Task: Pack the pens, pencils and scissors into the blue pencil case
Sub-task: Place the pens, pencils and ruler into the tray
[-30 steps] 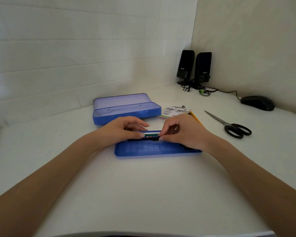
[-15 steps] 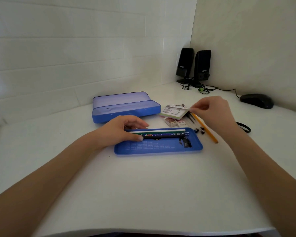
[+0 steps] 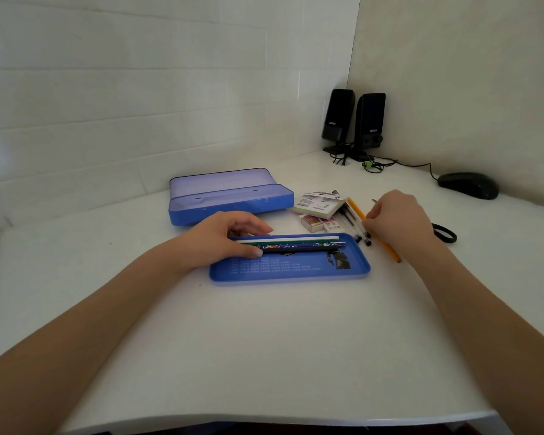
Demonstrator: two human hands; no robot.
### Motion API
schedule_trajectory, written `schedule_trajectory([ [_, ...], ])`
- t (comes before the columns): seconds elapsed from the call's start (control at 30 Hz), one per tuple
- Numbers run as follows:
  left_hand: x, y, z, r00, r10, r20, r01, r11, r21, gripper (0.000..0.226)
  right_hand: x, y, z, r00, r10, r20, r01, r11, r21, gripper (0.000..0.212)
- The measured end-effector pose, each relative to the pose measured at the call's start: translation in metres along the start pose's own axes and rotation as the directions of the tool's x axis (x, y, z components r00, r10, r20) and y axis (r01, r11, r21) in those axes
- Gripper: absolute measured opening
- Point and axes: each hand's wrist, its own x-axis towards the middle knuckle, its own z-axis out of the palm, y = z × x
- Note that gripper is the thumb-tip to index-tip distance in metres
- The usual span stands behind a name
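Two hands over the white surface (image 3: 264, 340), left hand (image 3: 230, 235) pressing pencils (image 3: 296, 244) in the blue tray (image 3: 296, 271), right hand (image 3: 396, 218) pinching pens (image 3: 354, 226) beside it, scissors (image 3: 445, 235) partly hidden.

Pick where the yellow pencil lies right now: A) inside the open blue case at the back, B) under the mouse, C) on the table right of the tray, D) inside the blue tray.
C: the yellow pencil lies on the table, outside the tray and partly under the right hand, while the left hand rests on the pencils in the tray.
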Motion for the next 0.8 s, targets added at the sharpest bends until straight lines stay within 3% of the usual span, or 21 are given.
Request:
schedule_trajectory([
  [0.3, 0.001, -0.001, 0.000, 1.000, -0.002, 0.001, 0.002, 1.000, 0.000, 0.033, -0.004, -0.005, -0.002, 0.998, -0.004, -0.059, 0.000, 0.998, -0.064, 0.015],
  [0.4, 0.001, -0.001, 0.000, 1.000, -0.004, 0.002, 0.004, 1.000, -0.010, 0.033, -0.005, -0.005, -0.007, 0.988, -0.040, -0.149, 0.037, 0.999, -0.024, 0.018],
  [0.5, 0.000, 0.000, 0.000, 1.000, -0.008, 0.000, 0.008, 1.000, -0.021, 0.034, -0.013, -0.011, -0.012, 0.953, -0.202, -0.225, 0.253, 0.940, 0.228, 0.017],
  [0.6, 0.000, 0.000, 0.000, 1.000, -0.010, 0.000, 0.010, 1.000, -0.024, 0.034, -0.033, -0.030, -0.014, 0.896, -0.419, -0.145, 0.436, 0.768, 0.470, 0.013],
  [0.67, 0.000, 0.001, 0.000, 1.000, -0.015, 0.000, 0.015, 1.000, -0.022, 0.035, -0.046, -0.040, -0.011, 0.825, -0.562, -0.062, 0.503, 0.680, 0.533, 0.016],
  [0.8, 0.000, 0.002, -0.001, 1.000, -0.020, 0.017, 0.021, 1.000, -0.018, 0.038, -0.057, -0.047, -0.007, 0.676, -0.731, 0.088, 0.597, 0.614, 0.516, 0.021],
])
